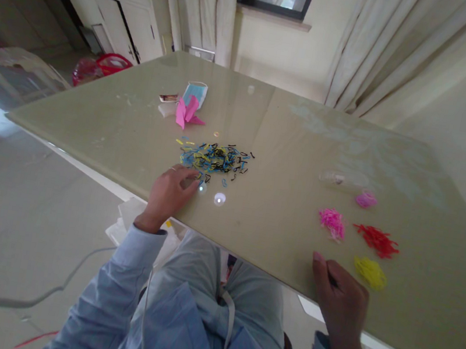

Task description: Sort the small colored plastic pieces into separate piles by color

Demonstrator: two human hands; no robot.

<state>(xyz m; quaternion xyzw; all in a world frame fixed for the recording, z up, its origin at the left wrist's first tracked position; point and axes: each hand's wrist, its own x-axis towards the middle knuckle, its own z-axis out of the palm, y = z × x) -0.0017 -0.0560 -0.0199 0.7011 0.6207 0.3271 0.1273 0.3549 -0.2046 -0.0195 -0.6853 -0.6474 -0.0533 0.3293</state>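
Observation:
A loose heap of small black, blue and yellow rubber bands lies on the table left of centre. At its near edge, my left hand rests with thumb and fingertips drawn together; whatever is between them is too small to make out. My right hand is closed in a fist at the table's front edge, its inside hidden. Just beyond that fist are sorted piles: yellow bands, red bands, pink bands and a smaller bunch of purplish-pink bands.
Behind the mixed heap sit a pink folded paper piece, a blue face mask and a small wrapper. A clear plastic bag or bottle lies beyond the pink piles. The table's front edge runs before my lap.

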